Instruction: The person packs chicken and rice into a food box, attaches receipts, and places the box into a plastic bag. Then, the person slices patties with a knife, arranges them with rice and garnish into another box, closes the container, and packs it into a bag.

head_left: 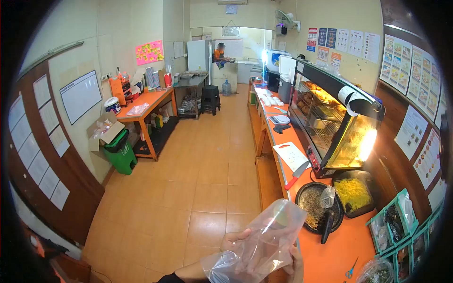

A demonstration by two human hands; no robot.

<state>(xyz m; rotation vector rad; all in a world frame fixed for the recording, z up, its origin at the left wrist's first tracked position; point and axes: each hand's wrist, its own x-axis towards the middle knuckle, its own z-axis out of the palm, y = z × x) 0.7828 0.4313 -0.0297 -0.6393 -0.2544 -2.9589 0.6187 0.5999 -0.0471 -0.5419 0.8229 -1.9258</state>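
A large transparent plastic bag is held up in front of me, over the floor beside the orange counter. My left hand grips its left side, and some of the fingers show only through the plastic. On the bag's right edge, my right hand is closed with its fingers along the film. A faint greenish patch shows near the bag's upper end; I cannot tell whether it is inside or printed. Close to the bag is a black stone mortar with brown paste, a dark pestle and a small plastic bag.
On the counter are a red-handled knife, a white cutting board, a tray of yellow food, blue scissors and teal-edged baskets. A lit display warmer stands behind. Another person is far back.
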